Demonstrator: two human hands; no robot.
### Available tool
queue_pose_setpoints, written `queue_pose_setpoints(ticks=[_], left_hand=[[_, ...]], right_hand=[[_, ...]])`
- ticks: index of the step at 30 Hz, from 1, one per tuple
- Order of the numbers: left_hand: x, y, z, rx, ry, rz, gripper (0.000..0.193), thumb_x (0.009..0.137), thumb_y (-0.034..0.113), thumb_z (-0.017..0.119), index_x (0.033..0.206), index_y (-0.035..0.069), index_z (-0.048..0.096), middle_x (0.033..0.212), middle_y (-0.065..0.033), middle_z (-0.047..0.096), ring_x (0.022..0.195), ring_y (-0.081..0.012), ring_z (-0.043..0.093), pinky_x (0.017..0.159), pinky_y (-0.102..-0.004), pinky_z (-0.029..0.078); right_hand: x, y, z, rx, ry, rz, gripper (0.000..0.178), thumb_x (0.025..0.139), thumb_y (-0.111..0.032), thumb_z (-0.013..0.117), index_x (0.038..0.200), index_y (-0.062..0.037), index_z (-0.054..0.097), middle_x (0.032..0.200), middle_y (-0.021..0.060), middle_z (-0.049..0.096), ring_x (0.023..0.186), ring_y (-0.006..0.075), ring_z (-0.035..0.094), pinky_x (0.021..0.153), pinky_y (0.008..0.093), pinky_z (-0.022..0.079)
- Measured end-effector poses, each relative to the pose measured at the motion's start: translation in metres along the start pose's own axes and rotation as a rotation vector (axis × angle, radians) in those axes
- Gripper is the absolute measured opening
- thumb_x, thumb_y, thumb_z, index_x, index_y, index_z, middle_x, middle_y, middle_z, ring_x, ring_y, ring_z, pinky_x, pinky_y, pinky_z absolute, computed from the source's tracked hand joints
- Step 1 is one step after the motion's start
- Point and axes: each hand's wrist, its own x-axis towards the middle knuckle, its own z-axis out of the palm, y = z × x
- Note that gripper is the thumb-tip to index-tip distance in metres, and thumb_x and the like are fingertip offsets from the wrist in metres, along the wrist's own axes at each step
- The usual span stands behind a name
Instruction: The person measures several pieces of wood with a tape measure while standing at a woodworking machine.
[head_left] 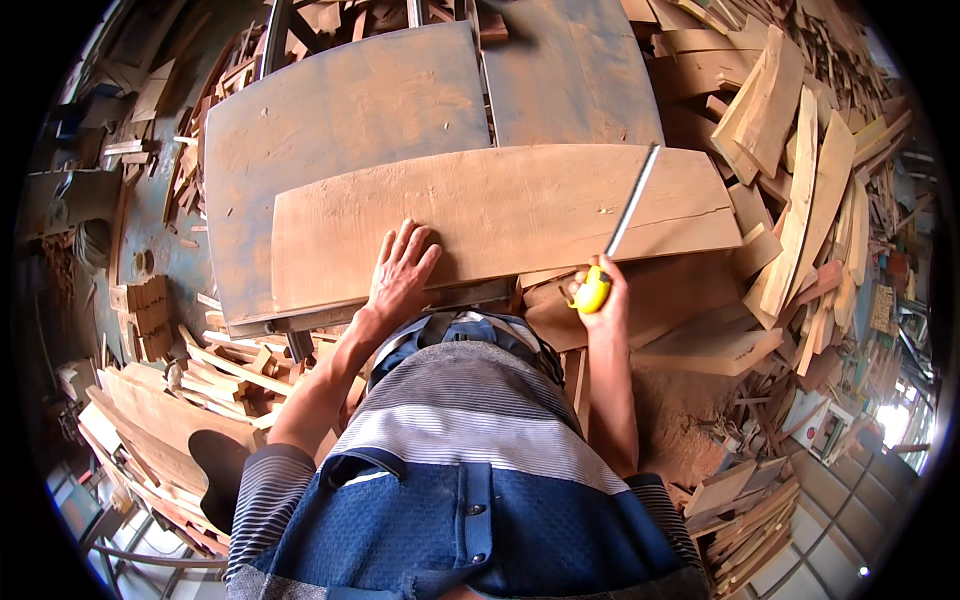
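A broad wooden board [480,210] lies flat across the front of a dusty metal machine table [345,105]. A crack runs through the board's right part. My left hand [402,270] rests on its near edge, left of the middle, with the fingers stretched out over the wood. In my right hand [608,305] is a yellow tape measure [592,290], the fingers wrapped round its case. Its pulled-out blade [632,202] slants across the board's right part up to the far edge. The blade's far tip is too small to make out.
A second metal plate [570,75] adjoins the table beyond a narrow slot. Piled offcuts and planks [800,200] crowd the right side. More wood strips [235,372] lie at the lower left, beside stacked blocks [142,310]. Sawdust [675,425] covers the floor at my right.
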Motion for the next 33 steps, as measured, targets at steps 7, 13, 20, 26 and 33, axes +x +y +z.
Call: queue_pose_setpoints(ticks=[7,13,20,26,33], left_hand=[[0.05,-0.018,-0.075,-0.03,0.102,0.048,0.034,0.079,-0.004,0.059,0.111,0.004,0.065,0.11,-0.0104,0.068,0.104,-0.0292,0.067,0.087,-0.0401,0.056],[0.101,-0.031,-0.149,-0.016,-0.186,-0.078,0.048,0.07,-0.004,0.057,0.115,0.007,0.072,0.096,-0.0197,0.072,0.093,-0.0384,0.069,0.086,-0.046,0.054],[0.123,-0.039,-0.175,-0.092,-0.185,-0.127,0.039,0.072,0.001,0.063,0.11,0.007,0.073,0.096,-0.0198,0.072,0.095,-0.0367,0.07,0.085,-0.0449,0.054],[0.126,-0.03,-0.18,-0.093,-0.259,-0.194,0.05,0.07,0.0,0.064,0.119,0.008,0.072,0.1,-0.0196,0.073,0.098,-0.0355,0.07,0.089,-0.0422,0.054],[0.123,-0.038,-0.166,-0.018,-0.219,-0.138,0.05,0.07,0.002,0.065,0.12,0.007,0.072,0.101,-0.0199,0.073,0.097,-0.0354,0.07,0.09,-0.042,0.054]], right_hand=[[-0.033,-0.067,0.086,-0.242,-0.228,-0.162,0.022,0.096,-0.025,0.064,0.096,-0.0026,0.065,0.089,0.0134,0.069,0.061,0.02,0.064,0.054,0.0315,0.052],[-0.059,-0.076,0.1,-0.542,-0.105,-0.37,0.021,0.096,-0.022,0.064,0.094,-0.001,0.065,0.079,0.0137,0.069,0.06,0.018,0.063,0.053,0.0298,0.052],[-0.078,-0.021,0.037,-0.923,0.093,-0.421,0.022,0.095,-0.021,0.064,0.082,-0.004,0.066,0.072,0.0028,0.065,0.061,0.0078,0.056,0.057,0.0244,0.043],[-0.09,-0.01,0.017,-0.982,0.177,-0.449,0.024,0.095,-0.021,0.064,0.081,-0.0019,0.066,0.071,0.0021,0.063,0.062,0.0067,0.051,0.058,0.0247,0.041],[-0.095,-0.011,0.028,-1.061,0.22,-0.51,0.029,0.095,-0.024,0.063,0.075,-0.0022,0.061,0.067,0.0003,0.055,0.062,0.0076,0.046,0.057,0.0267,0.038]])
